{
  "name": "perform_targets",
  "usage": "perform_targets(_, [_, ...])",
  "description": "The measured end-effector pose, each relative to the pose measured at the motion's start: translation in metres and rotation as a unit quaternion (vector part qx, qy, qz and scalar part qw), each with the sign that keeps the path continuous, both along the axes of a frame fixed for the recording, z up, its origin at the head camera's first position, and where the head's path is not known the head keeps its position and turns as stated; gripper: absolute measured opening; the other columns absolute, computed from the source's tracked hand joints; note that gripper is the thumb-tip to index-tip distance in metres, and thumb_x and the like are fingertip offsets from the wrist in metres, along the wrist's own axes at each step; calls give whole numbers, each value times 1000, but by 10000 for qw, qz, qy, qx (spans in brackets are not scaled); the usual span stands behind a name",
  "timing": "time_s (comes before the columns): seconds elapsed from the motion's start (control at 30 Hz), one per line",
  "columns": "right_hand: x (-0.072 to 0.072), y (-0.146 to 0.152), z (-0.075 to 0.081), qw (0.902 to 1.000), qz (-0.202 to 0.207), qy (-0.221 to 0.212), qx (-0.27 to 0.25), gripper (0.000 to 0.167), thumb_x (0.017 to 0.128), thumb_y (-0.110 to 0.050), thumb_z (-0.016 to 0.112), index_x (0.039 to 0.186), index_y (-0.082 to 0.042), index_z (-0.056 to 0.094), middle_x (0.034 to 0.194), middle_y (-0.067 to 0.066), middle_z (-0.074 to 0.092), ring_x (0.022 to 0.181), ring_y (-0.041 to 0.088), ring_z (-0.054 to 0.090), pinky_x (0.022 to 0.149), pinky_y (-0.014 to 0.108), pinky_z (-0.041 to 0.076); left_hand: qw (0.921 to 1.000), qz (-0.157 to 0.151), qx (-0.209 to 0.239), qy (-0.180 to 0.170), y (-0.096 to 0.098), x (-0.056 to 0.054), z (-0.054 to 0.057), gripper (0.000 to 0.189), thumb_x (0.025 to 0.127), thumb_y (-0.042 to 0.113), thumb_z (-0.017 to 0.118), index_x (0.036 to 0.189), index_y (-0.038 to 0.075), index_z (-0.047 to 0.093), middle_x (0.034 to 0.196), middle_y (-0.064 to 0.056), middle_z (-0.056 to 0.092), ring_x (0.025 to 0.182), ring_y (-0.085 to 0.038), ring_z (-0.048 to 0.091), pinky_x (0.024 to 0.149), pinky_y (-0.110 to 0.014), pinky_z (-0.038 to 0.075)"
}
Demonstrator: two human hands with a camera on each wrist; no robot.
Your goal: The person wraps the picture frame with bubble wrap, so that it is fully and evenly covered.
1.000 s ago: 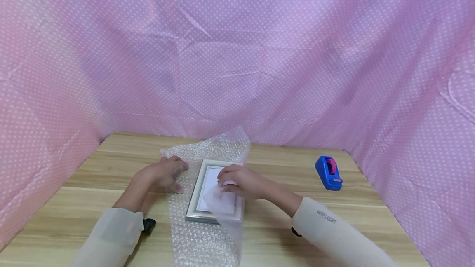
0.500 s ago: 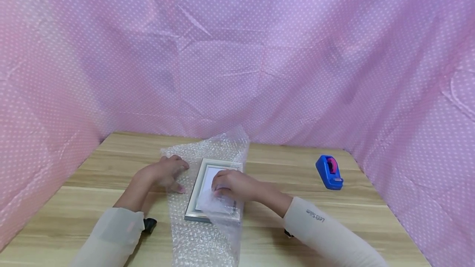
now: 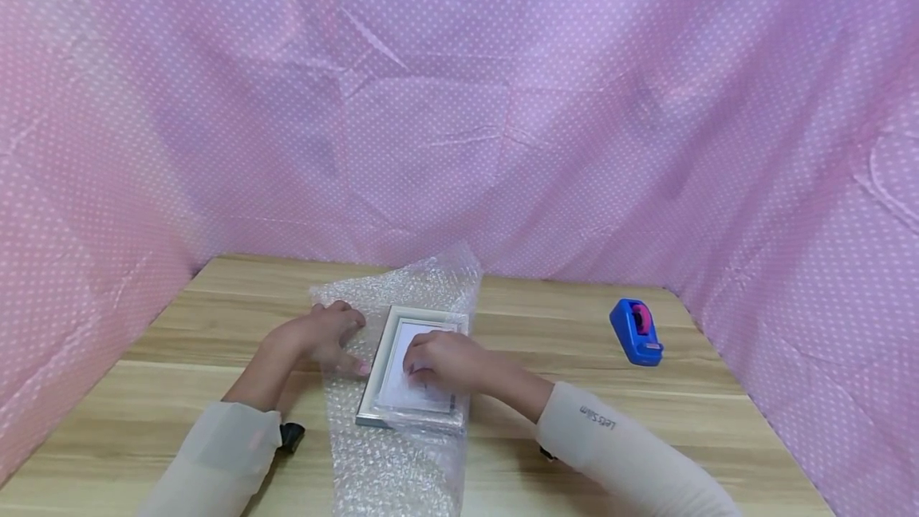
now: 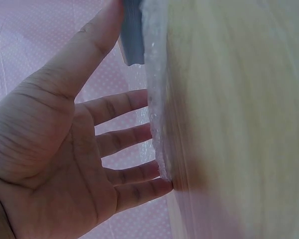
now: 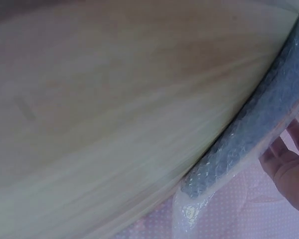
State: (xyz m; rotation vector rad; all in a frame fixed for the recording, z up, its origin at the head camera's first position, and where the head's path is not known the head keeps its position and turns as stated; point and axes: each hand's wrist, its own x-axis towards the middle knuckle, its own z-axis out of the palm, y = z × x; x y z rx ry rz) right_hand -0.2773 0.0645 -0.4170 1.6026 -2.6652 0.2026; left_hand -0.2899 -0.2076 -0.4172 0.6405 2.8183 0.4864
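A silver-rimmed picture frame (image 3: 382, 365) lies face up on a sheet of bubble wrap (image 3: 391, 461), which runs out behind and in front of it. My left hand (image 3: 325, 339) rests on the wrap at the frame's left, fingers spread. In the left wrist view its thumb reaches the dark side of the frame (image 4: 133, 35), and its fingertips touch the wrap's edge (image 4: 157, 94). Over the frame, my right hand (image 3: 447, 359) has curled fingers and pinches the folded-over flap of wrap. The right wrist view shows wrap (image 5: 249, 134) round the frame's side; the right fingertips are hidden there.
A blue tape dispenser (image 3: 635, 333) with a pink core stands at the right of the wooden table (image 3: 560, 317). Pink dotted cloth (image 3: 459, 142) hangs behind the table and along both sides.
My right hand has moved left and slightly nearer over the frame, drawing the wrap flap across it. My left thumb has shifted right to the frame's edge; otherwise that hand stays put.
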Motion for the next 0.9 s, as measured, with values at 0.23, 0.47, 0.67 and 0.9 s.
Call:
perform_targets(0.23, [3,-7,-4,9988,-349,149,319,7,93,-26,77,100,-24,78,103,-12,71,93,4,65,73,18,54,10000,23,-7,-2,1,1,0,91,70,61,87,137,7,59,138,-18,52,118,-50,49,93,-67,50])
perform_targets(0.47, [4,-13,-1,9946,-1015,-115,166,29,87,-32,83,113,-23,75,107,-8,69,94,9,65,68,25,56,9999,40,-24,-105,1,1,2,92,70,61,87,138,6,57,141,-21,50,121,-50,48,93,-68,50])
perform_targets(0.67, [3,-10,-2,9895,-1430,-169,-149,35,81,-39,87,104,-17,73,96,-6,63,83,7,57,69,24,53,9990,-278,276,-199,4,0,4,87,75,56,86,140,7,57,143,-19,52,131,-45,48,105,-66,44])
perform_targets(0.9, [2,-7,-4,9888,-1423,-259,-365,32,81,-40,87,82,-16,66,80,-10,54,72,6,49,62,20,45,9986,-163,177,-479,26,9,6,83,67,62,88,130,14,63,136,-11,55,125,-38,51,101,-62,46])
